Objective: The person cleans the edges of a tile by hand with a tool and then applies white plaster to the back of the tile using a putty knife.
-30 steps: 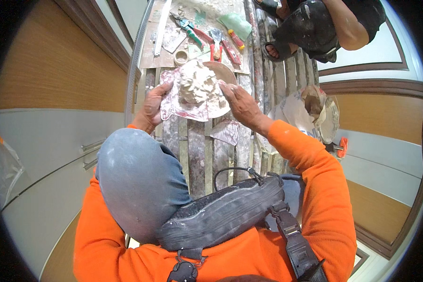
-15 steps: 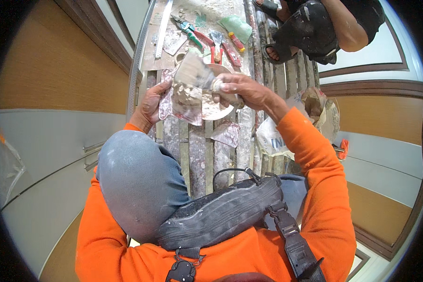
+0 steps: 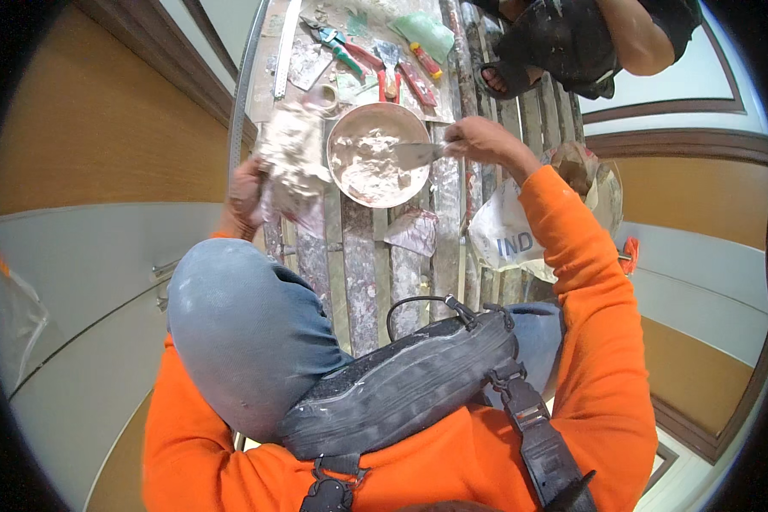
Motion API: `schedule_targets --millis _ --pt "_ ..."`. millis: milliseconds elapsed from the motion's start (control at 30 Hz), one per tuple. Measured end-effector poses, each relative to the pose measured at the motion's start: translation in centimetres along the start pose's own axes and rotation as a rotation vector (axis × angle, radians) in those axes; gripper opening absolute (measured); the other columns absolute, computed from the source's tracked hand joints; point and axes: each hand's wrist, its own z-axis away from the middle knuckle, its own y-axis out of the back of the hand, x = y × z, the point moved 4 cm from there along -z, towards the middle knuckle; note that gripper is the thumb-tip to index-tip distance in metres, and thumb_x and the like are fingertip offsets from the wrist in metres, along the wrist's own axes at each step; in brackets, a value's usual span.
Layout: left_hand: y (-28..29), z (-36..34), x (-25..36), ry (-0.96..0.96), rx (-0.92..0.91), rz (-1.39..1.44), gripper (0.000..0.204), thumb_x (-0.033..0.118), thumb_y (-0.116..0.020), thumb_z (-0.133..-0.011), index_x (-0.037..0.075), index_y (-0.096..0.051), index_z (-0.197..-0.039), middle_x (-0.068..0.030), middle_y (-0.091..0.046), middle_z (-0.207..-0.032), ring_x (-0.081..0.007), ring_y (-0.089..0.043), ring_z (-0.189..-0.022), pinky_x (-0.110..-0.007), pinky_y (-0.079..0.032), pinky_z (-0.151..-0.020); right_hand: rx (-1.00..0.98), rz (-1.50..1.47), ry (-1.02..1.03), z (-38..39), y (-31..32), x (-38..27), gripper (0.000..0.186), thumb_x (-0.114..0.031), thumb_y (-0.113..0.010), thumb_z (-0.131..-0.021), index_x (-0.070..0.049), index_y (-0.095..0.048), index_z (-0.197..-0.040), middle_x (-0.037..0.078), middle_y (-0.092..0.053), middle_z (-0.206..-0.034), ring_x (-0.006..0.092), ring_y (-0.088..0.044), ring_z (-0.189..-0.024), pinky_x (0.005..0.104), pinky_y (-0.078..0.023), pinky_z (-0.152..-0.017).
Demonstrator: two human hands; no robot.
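My left hand (image 3: 245, 194) grips the edge of a flat, stained sheet (image 3: 303, 212) that carries a thick heap of off-white plaster paste (image 3: 292, 145); both are blurred by motion. A putty knife (image 3: 416, 154) is in my right hand (image 3: 485, 141), its fingers closed round the handle. The blade reaches over the right side of a round bowl (image 3: 337, 175) and touches or hovers just above the pale, lumpy paste (image 3: 371, 158) inside. The bowl stands on the slatted platform between my hands.
Beyond the bowl lie green-handled snips (image 3: 343, 53), red-handled pliers (image 3: 387, 72), a red and yellow cutter (image 3: 427, 60), a tape roll (image 3: 324, 98) and a metal straightedge (image 3: 288, 47). A white sack (image 3: 503, 226) sits at right. Another person (image 3: 563, 43) crouches at the far right.
The sheet with paste has moved left, away from the bowl, uncovering it. My right hand has swung right, bringing the putty knife from the sheet to the bowl.
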Motion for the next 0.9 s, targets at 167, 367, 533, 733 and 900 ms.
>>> schedule_targets --millis 167,367,533,733,900 --pt "-0.3 0.1 3.6 -0.042 -0.001 0.113 0.045 0.024 -0.041 -0.104 -0.006 -0.051 -0.136 -0.0207 -0.064 -0.128 -0.0304 -0.065 -0.115 -0.045 -0.053 -0.102 0.168 -0.151 -0.129 -1.0 -2.2 2.0 0.03 -0.029 -0.07 -0.089 -0.002 -0.074 -0.103 0.019 -0.072 -0.084 0.0281 -0.067 -0.076 0.0423 -0.051 -0.072" --pt "1.4 0.5 1.2 0.004 -0.12 0.304 0.048 0.024 -0.043 -0.102 -0.007 -0.049 -0.139 -0.024 -0.059 -0.136 -0.0374 -0.06 -0.123 -0.052 -0.045 -0.11 0.728 0.356 0.273 -1.2 -5.3 -1.9 0.022 -0.023 -0.068 -0.086 -0.007 -0.067 -0.1 0.017 -0.063 -0.075 0.0351 -0.066 -0.074 0.0475 -0.053 -0.07" --pt "2.5 0.6 1.0 -0.027 0.015 0.257 0.047 0.023 -0.048 -0.099 -0.006 -0.053 -0.135 -0.0229 -0.062 -0.132 -0.0362 -0.062 -0.12 -0.05 -0.047 -0.108 0.408 0.295 0.09 3.9 -14.3 -2.4 0.024 -0.021 -0.069 -0.082 -0.002 -0.06 -0.092 0.018 -0.065 -0.086 0.0378 -0.065 -0.084 0.0484 -0.054 -0.074" --pt "1.2 -0.7 2.6 -0.104 0.198 0.061 0.04 0.023 -0.053 -0.095 -0.004 -0.063 -0.123 -0.019 -0.069 -0.118 -0.0303 -0.069 -0.104 -0.045 -0.056 -0.096 0.46 0.219 0.049 5.0 -18.7 -1.3 0.038 -0.018 -0.076 -0.076 -0.001 -0.058 -0.105 0.02 -0.064 -0.099 0.0407 -0.058 -0.1 0.0508 -0.049 -0.08" --pt "-5.5 -1.1 7.0 -0.046 0.141 0.154 0.045 0.022 -0.05 -0.096 -0.007 -0.057 -0.129 -0.0205 -0.068 -0.119 -0.0322 -0.069 -0.105 -0.048 -0.054 -0.099 0.065 -0.023 -0.08 5.2 -18.7 0.1 0.045 -0.013 -0.075 -0.076 -0.003 -0.059 -0.117 0.022 -0.065 -0.098 0.0426 -0.061 -0.097 0.0473 -0.05 -0.083"
